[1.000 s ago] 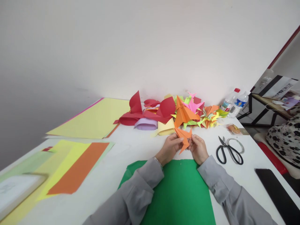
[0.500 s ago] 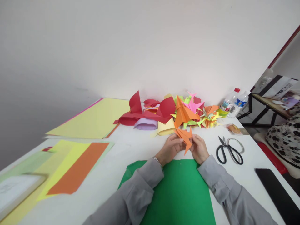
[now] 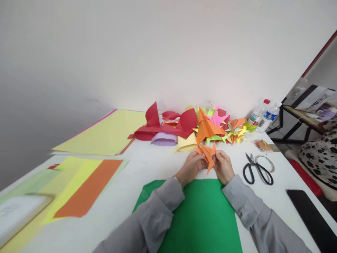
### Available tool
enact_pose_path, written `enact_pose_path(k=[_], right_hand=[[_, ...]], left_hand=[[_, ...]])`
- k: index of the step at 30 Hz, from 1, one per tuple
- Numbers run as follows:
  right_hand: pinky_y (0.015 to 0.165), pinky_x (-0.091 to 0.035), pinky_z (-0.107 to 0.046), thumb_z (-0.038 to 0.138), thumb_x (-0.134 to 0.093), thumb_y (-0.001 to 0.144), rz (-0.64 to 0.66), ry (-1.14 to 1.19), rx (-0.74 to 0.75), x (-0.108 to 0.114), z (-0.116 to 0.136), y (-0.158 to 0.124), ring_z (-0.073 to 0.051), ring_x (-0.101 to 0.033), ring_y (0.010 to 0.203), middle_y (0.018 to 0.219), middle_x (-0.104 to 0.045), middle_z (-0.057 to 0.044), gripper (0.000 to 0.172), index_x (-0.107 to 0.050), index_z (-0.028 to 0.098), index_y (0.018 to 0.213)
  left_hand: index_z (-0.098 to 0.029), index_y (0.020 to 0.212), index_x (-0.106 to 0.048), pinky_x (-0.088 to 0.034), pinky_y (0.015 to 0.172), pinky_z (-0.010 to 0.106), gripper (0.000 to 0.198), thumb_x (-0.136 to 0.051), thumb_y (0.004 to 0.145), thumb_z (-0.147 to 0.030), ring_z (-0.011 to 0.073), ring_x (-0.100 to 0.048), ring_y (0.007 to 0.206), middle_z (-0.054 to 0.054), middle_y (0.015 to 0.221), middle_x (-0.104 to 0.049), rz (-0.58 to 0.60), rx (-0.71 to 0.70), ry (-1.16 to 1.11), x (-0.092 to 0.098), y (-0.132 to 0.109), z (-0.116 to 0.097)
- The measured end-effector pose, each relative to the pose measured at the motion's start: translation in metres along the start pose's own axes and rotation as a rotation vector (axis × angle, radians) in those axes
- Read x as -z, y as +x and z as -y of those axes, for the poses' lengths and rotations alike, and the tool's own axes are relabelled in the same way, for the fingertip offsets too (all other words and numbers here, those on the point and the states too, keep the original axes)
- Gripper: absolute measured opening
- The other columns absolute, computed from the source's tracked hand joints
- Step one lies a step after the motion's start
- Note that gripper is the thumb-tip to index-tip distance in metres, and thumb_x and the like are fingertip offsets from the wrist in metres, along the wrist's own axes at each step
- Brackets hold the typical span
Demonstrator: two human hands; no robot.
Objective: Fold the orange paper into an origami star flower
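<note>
Between my two hands is a small folded orange paper figure point(image 3: 210, 154) with pointed ends, like an origami bird. My left hand point(image 3: 191, 167) pinches its left side, thumb on top. Fingers of my right hand point(image 3: 223, 166) are closed on its right edge. The figure is held up above the far edge of a green paper sheet point(image 3: 200, 214), which lies under my forearms. Just beyond it sits a pile of folded paper pieces, among them a larger orange folded piece point(image 3: 206, 127), a pink one point(image 3: 218, 117) and a pale yellow paper roll point(image 3: 186, 142).
Right of my hands lie black-handled scissors point(image 3: 255, 170), a ring of tape or wire point(image 3: 271, 163) and a black flat object point(image 3: 308, 214). Two bottles point(image 3: 259, 114) stand at the back right. Coloured sheets point(image 3: 89, 188) and a white box point(image 3: 23, 214) lie left. A person in patterned clothing point(image 3: 319, 158) is at right.
The orange paper figure has turned a little in my fingers, and its left point now shows more to the left. Both hands stay almost in the same place.
</note>
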State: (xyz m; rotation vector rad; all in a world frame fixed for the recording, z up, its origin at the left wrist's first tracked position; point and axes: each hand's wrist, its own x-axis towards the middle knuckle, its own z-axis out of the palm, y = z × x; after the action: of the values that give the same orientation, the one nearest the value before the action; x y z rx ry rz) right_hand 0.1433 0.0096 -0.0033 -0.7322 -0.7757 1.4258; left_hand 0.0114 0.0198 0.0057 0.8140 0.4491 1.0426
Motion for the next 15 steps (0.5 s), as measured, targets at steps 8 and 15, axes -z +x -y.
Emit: enact_pose_path(k=[8, 15], right_hand=[[0.044, -0.04, -0.022, 0.035, -0.073, 0.071, -0.026, -0.028, 0.017, 0.0028, -0.0036, 0.0017, -0.009, -0.048, 0.042, 0.048, -0.053, 0.005, 0.025, -0.057, 0.018, 0.063], [0.042, -0.037, -0.021, 0.032, -0.074, 0.069, -0.041, -0.045, 0.029, 0.0008, -0.0021, 0.0015, -0.007, -0.045, 0.038, 0.047, -0.055, 0.005, 0.023, -0.059, 0.017, 0.063]], left_hand=[[-0.013, 0.083, -0.064, -0.049, 0.054, 0.028, 0.023, -0.064, 0.071, -0.033, 0.0209, -0.065, 0.065, 0.009, 0.07, -0.067, -0.17, -0.006, 0.065, -0.0096, -0.0013, -0.0055], [-0.012, 0.075, -0.066, -0.048, 0.051, 0.027, 0.015, -0.064, 0.067, -0.024, 0.0178, -0.062, 0.056, 0.007, 0.066, -0.067, -0.215, -0.026, 0.081, -0.0028, -0.0002, -0.0022]])
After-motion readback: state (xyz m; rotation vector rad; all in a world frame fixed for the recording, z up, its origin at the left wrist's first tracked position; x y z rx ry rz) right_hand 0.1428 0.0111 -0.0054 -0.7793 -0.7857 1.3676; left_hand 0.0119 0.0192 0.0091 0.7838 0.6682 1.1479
